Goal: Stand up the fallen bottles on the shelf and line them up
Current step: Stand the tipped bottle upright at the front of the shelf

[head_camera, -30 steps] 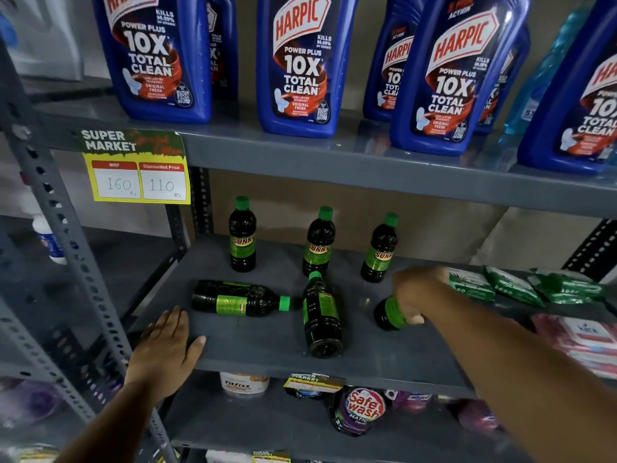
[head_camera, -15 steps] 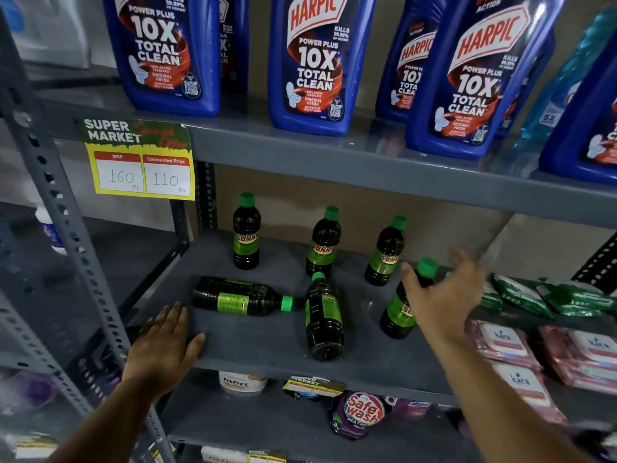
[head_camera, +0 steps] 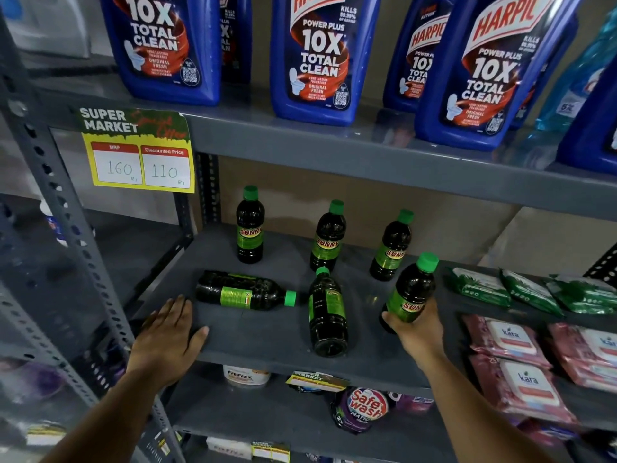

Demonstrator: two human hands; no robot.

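- On the grey metal middle shelf (head_camera: 267, 345), toward its right front, I am gripping a dark plastic bottle with a green cap and green label (head_camera: 412, 290) low around its base with my right hand (head_camera: 415, 329); the bottle is leaning right, so letting go before it is sitting flat is likely tipping it again.
- My left hand (head_camera: 168, 332) is lying spread and flat on the shelf's front edge, holding nothing.
- Just left of the gripped bottle, a second dark bottle lying with its base toward me (head_camera: 327, 312) is resting close by; a sideways slide of my right hand is risking knocking it into a roll off the front edge.
- Farther left, a third dark bottle lying sideways with its cap pointing right (head_camera: 243, 290) is nearly touching that one, so a nudge could be passing along.
- Behind them, three upright dark bottles (head_camera: 329, 235) are standing spaced apart; reaching over carelessly is risking toppling them.
- To the right, green soft packets (head_camera: 480, 285) are crowding the space for lining up.
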